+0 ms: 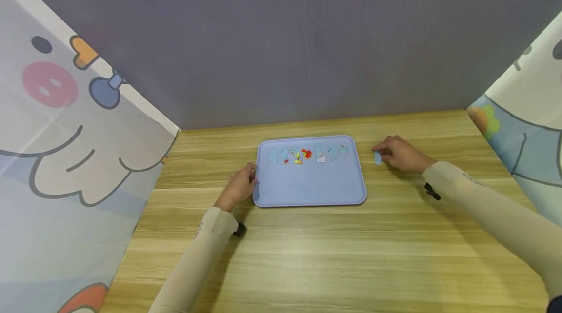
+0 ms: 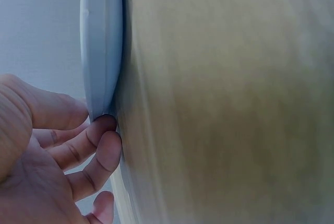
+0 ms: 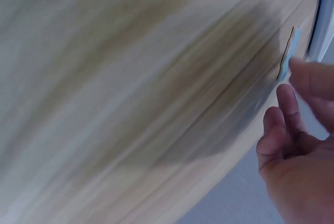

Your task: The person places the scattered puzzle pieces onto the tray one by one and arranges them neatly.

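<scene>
A pale blue rectangular tray (image 1: 307,186) lies on the table. My left hand (image 1: 240,184) grips its left edge; in the left wrist view the thumb is at one side of the rim and curled fingertips (image 2: 107,123) reach its underside. Several thin printed puzzle pieces (image 1: 319,153), light blue with red, yellow and white parts, lie in a row along the tray's far side. To the right of the tray, my right hand (image 1: 397,152) pinches a flat light blue puzzle piece (image 1: 377,158) low over the wood. Its thin dark-lined edge shows beside the thumb in the right wrist view.
The wood-grain table (image 1: 307,254) extends around the tray. A grey-purple panel (image 1: 316,49) stands along its back edge. Cartoon-printed walls (image 1: 88,147) rise at the left and right. A dark strap end hangs at each sleeve cuff (image 1: 432,191).
</scene>
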`<state>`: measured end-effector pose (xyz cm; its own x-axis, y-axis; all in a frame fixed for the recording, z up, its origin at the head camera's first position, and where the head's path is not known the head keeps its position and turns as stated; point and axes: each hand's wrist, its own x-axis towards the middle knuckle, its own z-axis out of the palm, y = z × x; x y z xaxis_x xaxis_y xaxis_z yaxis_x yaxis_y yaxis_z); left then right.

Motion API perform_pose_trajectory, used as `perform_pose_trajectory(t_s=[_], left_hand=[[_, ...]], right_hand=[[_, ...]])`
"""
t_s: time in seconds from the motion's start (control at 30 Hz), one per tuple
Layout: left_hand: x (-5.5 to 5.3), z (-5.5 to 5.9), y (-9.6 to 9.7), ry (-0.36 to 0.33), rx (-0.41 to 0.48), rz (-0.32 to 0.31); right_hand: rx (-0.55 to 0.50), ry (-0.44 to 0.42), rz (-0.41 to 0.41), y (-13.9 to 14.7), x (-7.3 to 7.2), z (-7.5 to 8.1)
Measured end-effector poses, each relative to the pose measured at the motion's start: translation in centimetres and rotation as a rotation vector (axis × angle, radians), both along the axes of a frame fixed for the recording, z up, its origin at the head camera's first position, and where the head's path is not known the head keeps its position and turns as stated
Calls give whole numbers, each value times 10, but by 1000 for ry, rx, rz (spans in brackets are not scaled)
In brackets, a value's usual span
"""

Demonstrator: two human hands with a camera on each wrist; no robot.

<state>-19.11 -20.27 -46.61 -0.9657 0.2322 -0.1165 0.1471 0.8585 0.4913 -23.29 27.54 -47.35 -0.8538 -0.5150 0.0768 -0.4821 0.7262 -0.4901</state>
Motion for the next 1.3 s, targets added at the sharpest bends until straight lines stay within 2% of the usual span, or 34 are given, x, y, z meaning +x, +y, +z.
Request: perform_pose_trajectory(t_s=[0.2, 0.4, 0.73, 1.3], left_hand=[[1, 0, 0, -12, -4, 4], [0, 0, 0, -10, -9, 4], [2, 2, 1, -15, -7, 8], [2, 2, 0, -14, 2, 1]], right_hand=[[-4, 16, 95, 5, 2, 0], [4, -34, 92, 5, 3, 4], [10, -10, 64, 3, 1, -3], [-4, -18, -75, -8, 1, -4]])
